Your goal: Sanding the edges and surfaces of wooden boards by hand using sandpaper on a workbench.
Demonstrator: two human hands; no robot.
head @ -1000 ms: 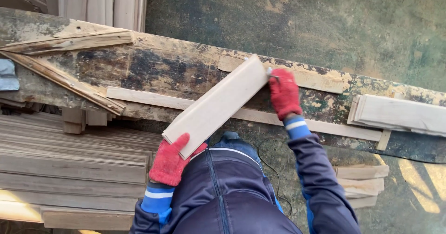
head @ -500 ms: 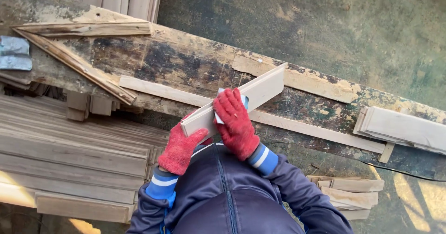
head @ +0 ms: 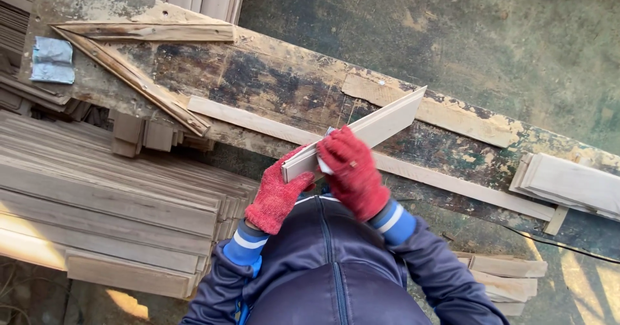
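I hold a short pale wooden board (head: 381,126) tilted on its edge above a stained, paint-worn workbench (head: 271,80). My left hand (head: 276,192), in a red knit glove, grips the board's near end from below. My right hand (head: 352,170), also red-gloved, presses on the board's near half from the side, with a small pale piece under the fingers that I cannot identify. The board's far end points up and to the right.
A stack of long pale planks (head: 110,202) lies at the left. More short boards (head: 571,183) rest at the bench's right end, others (head: 507,276) lower right. A V-shaped wooden jig (head: 139,83) and a grey rag (head: 51,60) sit at the bench's left.
My right hand slid from the board's far end down to its near half. The board turned from lying flat to standing on edge.
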